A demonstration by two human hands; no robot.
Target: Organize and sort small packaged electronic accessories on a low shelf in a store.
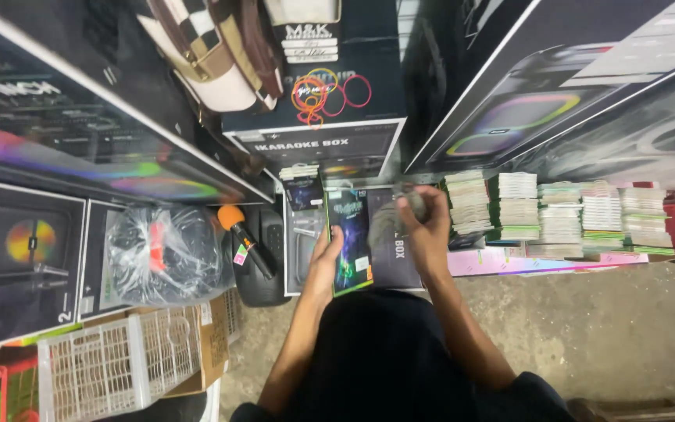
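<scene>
Gripping a slim dark box by its edge, the left hand is closed; a grey cloth at 1 o'clock is clenched by the right hand. Hard wiping could knock the box loose.

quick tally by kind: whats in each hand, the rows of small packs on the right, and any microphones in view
Slim dark box with green edge, in the left hand: 1
Grey cloth, in the right hand: 1
Rows of small stacked packs: 5
Microphone with orange head: 1
Total: 8
</scene>
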